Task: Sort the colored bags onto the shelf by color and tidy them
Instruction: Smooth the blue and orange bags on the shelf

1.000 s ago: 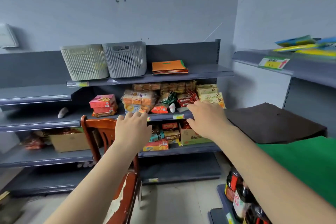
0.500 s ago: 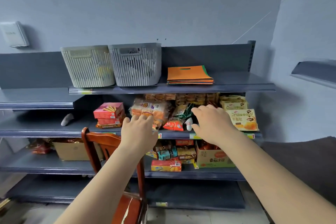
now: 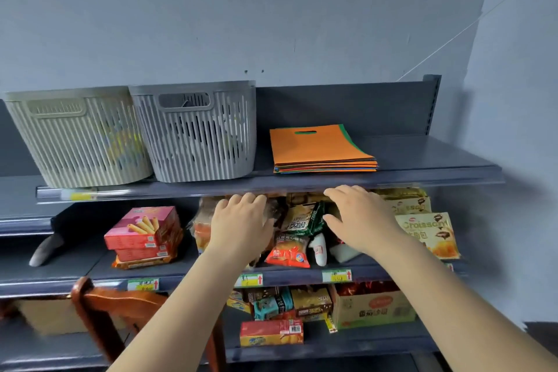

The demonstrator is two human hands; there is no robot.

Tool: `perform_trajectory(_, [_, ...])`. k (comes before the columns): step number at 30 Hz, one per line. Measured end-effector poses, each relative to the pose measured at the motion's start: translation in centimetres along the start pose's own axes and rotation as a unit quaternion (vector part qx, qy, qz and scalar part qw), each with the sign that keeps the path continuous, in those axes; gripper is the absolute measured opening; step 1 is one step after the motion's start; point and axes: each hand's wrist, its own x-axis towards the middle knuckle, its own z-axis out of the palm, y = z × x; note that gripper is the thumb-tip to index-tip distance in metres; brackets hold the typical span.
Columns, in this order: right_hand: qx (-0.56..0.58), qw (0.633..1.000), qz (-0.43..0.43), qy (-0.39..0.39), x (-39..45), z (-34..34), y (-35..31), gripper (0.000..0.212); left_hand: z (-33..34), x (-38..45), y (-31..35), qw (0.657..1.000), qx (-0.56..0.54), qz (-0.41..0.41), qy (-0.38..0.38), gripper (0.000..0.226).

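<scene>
On top shelf (image 3: 422,157), orange-topped bag stack (image 3: 320,148), seemingly mixed colours; left hand (image 3: 241,220), right hand (image 3: 359,217) spread, empty

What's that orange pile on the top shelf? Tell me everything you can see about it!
The stack of bags is a flat, neat pile of thin bags lying on the top shelf, right of the grey basket and apart from it. The top bag is orange with a slot-shaped handle hole. A green bag peeks out along its right edge, and blue and red edges show lower down. Neither hand touches it.
</scene>
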Motion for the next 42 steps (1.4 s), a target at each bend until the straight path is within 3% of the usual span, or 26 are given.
perform_trajectory(14, [0.02,0.999,-0.039,0.001,15.8,4.5,9.4,0.05,6.6,15.0,1.5,0.998,-0.042,0.006,0.051,0.037])
perform_trajectory(19, [0.033,0.996,-0.05,-0.059,19.6,6.3,10.5,0.05,8.5,17.5,1.0,0.996,-0.041,-0.01,0.079,0.028])
perform_trajectory(22, [0.041,0.994,-0.055,-0.087,19.5,6.9,10.7,0.051,8.7,17.7,0.9,0.995,-0.065,-0.011,0.079,0.035])
perform_trajectory(29, [0.005,0.998,-0.041,-0.049,17.5,6.1,11.4,0.055,8.9,17.9,0.8,0.99,-0.115,-0.016,0.075,0.048])
perform_trajectory(42, [-0.029,0.998,0.05,-0.022,14.4,5.0,14.0,0.06,8.9,20.3,1.7,0.977,-0.21,-0.039,0.012,0.043])
